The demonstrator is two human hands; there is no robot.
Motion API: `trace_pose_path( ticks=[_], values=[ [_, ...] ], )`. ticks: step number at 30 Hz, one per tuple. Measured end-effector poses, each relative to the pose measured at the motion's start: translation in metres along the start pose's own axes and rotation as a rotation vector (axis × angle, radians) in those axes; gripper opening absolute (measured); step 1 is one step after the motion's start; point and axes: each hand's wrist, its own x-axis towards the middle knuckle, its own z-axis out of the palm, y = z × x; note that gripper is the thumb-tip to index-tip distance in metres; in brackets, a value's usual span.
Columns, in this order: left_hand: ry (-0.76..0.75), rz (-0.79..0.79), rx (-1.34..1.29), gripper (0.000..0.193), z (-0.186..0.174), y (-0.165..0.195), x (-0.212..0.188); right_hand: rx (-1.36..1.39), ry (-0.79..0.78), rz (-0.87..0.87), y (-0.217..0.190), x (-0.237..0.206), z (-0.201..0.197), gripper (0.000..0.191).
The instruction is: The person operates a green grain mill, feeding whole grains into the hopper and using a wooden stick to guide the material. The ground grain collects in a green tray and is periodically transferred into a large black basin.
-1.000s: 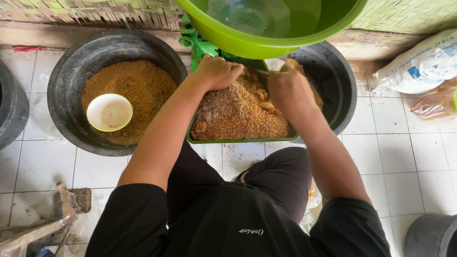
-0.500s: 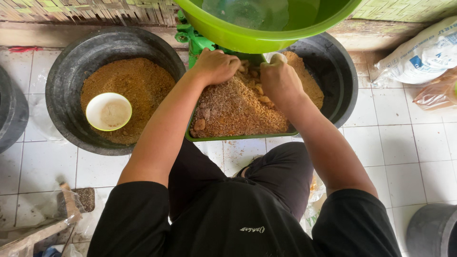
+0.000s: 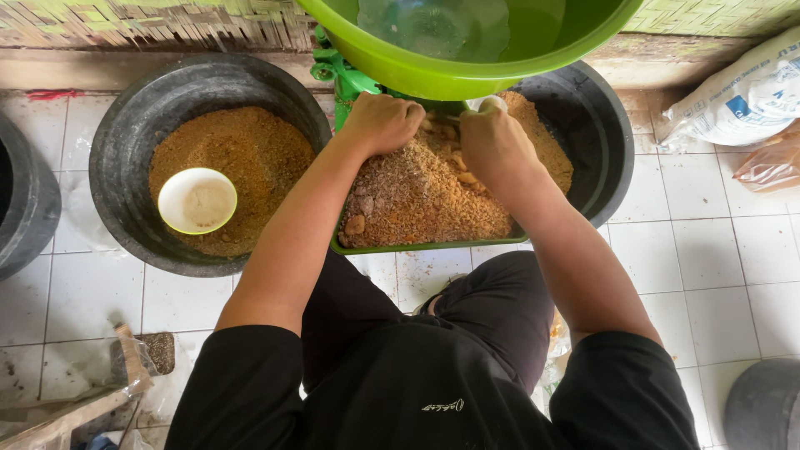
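A green tray [image 3: 417,247] heaped with coarse brown crumbly meal [image 3: 421,196] rests over the edge of a black tub [image 3: 600,125]. My left hand [image 3: 382,122] is fisted at the back of the heap, knuckles up, fingers dug into the meal. My right hand [image 3: 493,143] is closed beside it, gripping a small white cup [image 3: 487,103] pushed into the meal. Both hands sit just under a large bright green basin [image 3: 467,37] mounted on a green machine [image 3: 346,79].
A second black tub [image 3: 125,150] on the left holds finer brown meal with a white bowl [image 3: 197,201] on it. A white sack [image 3: 742,96] and a plastic bag lie at right. Dark bins stand at far left and bottom right on white tiles.
Both hands have drawn closer together and pushed deeper into the back of the heap. The right hand has come down from the basin's rim onto the meal.
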Motion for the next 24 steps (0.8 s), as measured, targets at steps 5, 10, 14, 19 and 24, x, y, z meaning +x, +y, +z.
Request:
trace_pose_path(
  ticks=[5,10,14,19,24],
  values=[
    [-0.108,-0.025,-0.01,0.034,0.002,0.0,0.003,-0.075,-0.008,-0.063,0.002,0.006,0.001,0.018],
    [-0.102,-0.067,-0.058,0.038,0.002,-0.002,0.002,-0.056,-0.078,-0.099,0.008,0.009,0.007,0.018],
    [-0.076,-0.003,-0.047,0.04,0.005,-0.003,0.005,0.035,0.08,-0.151,-0.006,0.008,0.004,0.017],
    [-0.026,-0.009,-0.048,0.036,0.007,-0.004,0.002,-0.462,-0.014,-0.217,-0.001,-0.022,-0.042,0.015],
    [-0.103,0.003,-0.042,0.033,0.005,-0.004,0.001,-0.34,-0.068,-0.237,0.005,-0.021,-0.046,0.015]
  ],
)
